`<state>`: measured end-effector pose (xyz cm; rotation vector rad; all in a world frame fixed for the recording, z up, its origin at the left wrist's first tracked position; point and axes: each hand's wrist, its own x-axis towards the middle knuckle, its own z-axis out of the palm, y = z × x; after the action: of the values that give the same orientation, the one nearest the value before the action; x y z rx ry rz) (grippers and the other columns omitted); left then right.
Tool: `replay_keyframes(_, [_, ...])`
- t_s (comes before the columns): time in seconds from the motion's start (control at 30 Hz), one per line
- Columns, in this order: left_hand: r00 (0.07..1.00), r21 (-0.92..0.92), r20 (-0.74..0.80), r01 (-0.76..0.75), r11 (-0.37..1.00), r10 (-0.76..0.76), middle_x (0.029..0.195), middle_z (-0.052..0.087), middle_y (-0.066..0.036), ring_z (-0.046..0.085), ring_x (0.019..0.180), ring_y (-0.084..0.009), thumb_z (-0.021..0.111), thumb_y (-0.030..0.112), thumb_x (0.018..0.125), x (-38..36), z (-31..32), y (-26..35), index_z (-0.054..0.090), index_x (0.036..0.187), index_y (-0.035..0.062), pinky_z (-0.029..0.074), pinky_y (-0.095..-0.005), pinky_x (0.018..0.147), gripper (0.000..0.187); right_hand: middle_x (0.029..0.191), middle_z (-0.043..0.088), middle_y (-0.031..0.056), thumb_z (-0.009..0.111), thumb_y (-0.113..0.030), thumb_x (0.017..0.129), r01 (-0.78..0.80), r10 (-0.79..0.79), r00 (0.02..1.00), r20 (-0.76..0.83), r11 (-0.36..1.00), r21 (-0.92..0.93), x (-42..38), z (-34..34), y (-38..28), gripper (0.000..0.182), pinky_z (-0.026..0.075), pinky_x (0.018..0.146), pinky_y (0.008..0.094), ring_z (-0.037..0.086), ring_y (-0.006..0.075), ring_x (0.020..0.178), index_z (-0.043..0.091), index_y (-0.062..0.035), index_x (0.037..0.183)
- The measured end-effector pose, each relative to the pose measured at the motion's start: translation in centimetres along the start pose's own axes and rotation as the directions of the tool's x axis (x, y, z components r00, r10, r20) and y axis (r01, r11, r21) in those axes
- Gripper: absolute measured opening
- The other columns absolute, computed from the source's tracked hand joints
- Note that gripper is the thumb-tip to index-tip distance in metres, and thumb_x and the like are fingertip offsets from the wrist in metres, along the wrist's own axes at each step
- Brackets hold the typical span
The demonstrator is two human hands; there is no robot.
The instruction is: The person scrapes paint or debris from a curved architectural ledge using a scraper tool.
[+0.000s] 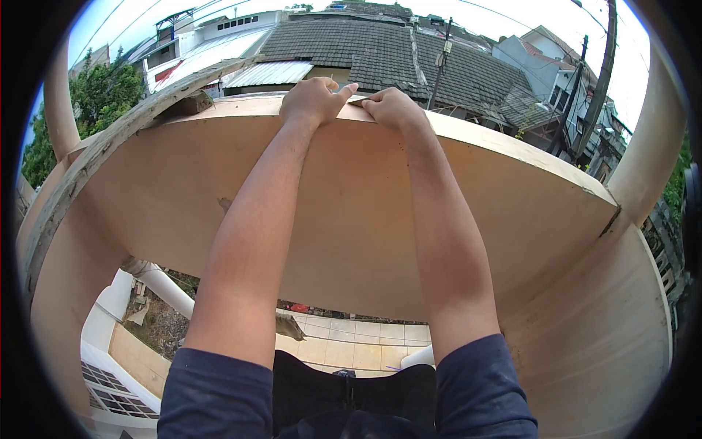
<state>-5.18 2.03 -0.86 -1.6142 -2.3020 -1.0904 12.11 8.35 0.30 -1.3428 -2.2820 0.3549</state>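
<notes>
My left hand point(313, 101) rests on the top edge of a peach-coloured wall point(504, 143), its fingers curled and its thumb pointing right. What it holds, if anything, is hidden. Close by on the right, my right hand point(397, 110) is closed at the same edge, thumb and fingertips pressed together beside a small dark brown patch point(358, 102). Whether that patch is a held piece or part of the edge cannot be made out. Both arms reach straight forward over the wall's inner face.
A weathered curved board point(110, 150) leans across the left side, near a brown block point(187, 105) on the wall. Round columns point(651, 139) rise at both sides. Below lies a tiled floor point(365, 334) with a white pipe point(168, 287). Tiled roofs point(329, 42) and poles stand beyond.
</notes>
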Motion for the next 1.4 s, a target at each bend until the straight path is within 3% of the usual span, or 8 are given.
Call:
replay_keyframes(0.17, [1.000, 0.033, 0.004, -0.002, 0.999, 0.002, 0.129, 0.079, -0.004, 0.073, 0.122, -0.0209, 0.058, 0.077, 0.096, -0.5, -0.6, 0.4, 0.075, 0.138, 0.0209, 0.060, -0.0438, 0.102, 0.072, 0.128, 0.080, 0.0029, 0.063, -0.043, 0.101, -0.136, 0.116, 0.979, -0.170, 0.984, -0.113, -0.3, 0.3, -0.4, 0.034, 0.054, 0.108, 0.0453, 0.074, 0.0270, 0.121, 0.082, -0.0330, 0.127])
replay_keyframes(0.7, [1.000, 0.020, 0.027, -0.006, 1.000, 0.005, 0.128, 0.079, -0.004, 0.073, 0.122, -0.0205, 0.057, 0.076, 0.098, -0.6, -0.8, 0.4, 0.077, 0.135, 0.0204, 0.060, -0.0436, 0.101, 0.070, 0.127, 0.080, 0.0018, 0.065, -0.048, 0.102, 0.052, -0.052, 0.998, 0.032, 0.999, 0.010, 1.0, 0.1, 0.7, 0.037, 0.054, 0.109, 0.0433, 0.074, 0.0271, 0.120, 0.080, -0.0324, 0.131])
replay_keyframes(0.87, [1.000, 0.015, 0.017, -0.019, 1.000, 0.018, 0.123, 0.080, -0.002, 0.075, 0.117, -0.0206, 0.058, 0.076, 0.098, -0.1, -0.3, 0.1, 0.077, 0.134, 0.0210, 0.062, -0.0440, 0.097, 0.069, 0.130, 0.079, 0.0019, 0.065, -0.051, 0.103, -0.135, 0.123, 0.986, -0.110, 0.985, -0.111, 0.8, 0.5, 0.0, 0.040, 0.052, 0.110, 0.0414, 0.072, 0.0267, 0.124, 0.078, -0.0330, 0.136])
replay_keyframes(0.97, [1.000, 0.003, -0.002, 0.009, 1.000, -0.009, 0.121, 0.082, -0.001, 0.075, 0.117, -0.0206, 0.061, 0.076, 0.095, -0.3, -0.3, 0.3, 0.082, 0.124, 0.0235, 0.059, -0.0446, 0.101, 0.063, 0.131, 0.079, 0.0043, 0.064, -0.051, 0.104, -0.085, 0.084, 0.996, -0.017, 0.994, -0.069, 2.8, 0.9, 1.0, 0.040, 0.052, 0.110, 0.0402, 0.071, 0.0272, 0.125, 0.078, -0.0320, 0.137])
replay_keyframes(1.1, [1.000, 0.003, -0.005, 0.005, 1.000, -0.005, 0.122, 0.081, -0.002, 0.075, 0.118, -0.0216, 0.060, 0.077, 0.095, -0.4, -0.3, 0.3, 0.082, 0.124, 0.0230, 0.059, -0.0446, 0.101, 0.065, 0.133, 0.078, 0.0044, 0.061, -0.053, 0.107, 0.221, -0.249, 0.944, 0.216, 0.964, 0.150, 2.5, -0.1, 2.3, 0.042, 0.052, 0.107, 0.0395, 0.071, 0.0266, 0.124, 0.076, -0.0312, 0.139])
replay_keyframes(1.17, [1.000, 0.019, 0.016, -0.006, 1.000, 0.006, 0.120, 0.082, -0.002, 0.075, 0.116, -0.0206, 0.059, 0.076, 0.096, -0.5, -0.5, 0.3, 0.081, 0.125, 0.0224, 0.060, -0.0434, 0.098, 0.065, 0.133, 0.078, 0.0042, 0.060, -0.052, 0.108, 0.198, -0.228, 0.946, 0.232, 0.970, 0.142, 2.2, -0.2, 1.7, 0.041, 0.051, 0.109, 0.0429, 0.071, 0.0262, 0.124, 0.076, -0.0318, 0.139])
replay_keyframes(1.3, [0.999, 0.017, 0.037, -0.025, 1.000, 0.024, 0.122, 0.081, -0.004, 0.075, 0.117, -0.0221, 0.060, 0.077, 0.095, -0.1, -0.5, 0.2, 0.082, 0.124, 0.0217, 0.059, -0.0443, 0.099, 0.066, 0.134, 0.078, 0.0024, 0.058, -0.047, 0.108, -0.191, 0.174, 0.979, -0.102, 0.962, -0.193, 0.2, 0.3, -0.7, 0.037, 0.048, 0.114, 0.0504, 0.070, 0.0253, 0.129, 0.077, -0.0335, 0.137])
replay_keyframes(1.4, [0.999, 0.015, 0.030, -0.026, 1.000, 0.026, 0.120, 0.082, -0.005, 0.075, 0.116, -0.0224, 0.060, 0.077, 0.095, -0.2, -0.5, 0.2, 0.082, 0.124, 0.0208, 0.059, -0.0440, 0.100, 0.067, 0.122, 0.081, 0.0076, 0.063, -0.049, 0.108, 0.083, -0.081, 0.994, 0.072, 0.996, -0.022, 0.9, -0.1, 0.6, 0.037, 0.055, 0.103, 0.0435, 0.074, 0.0250, 0.115, 0.078, -0.0299, 0.137])
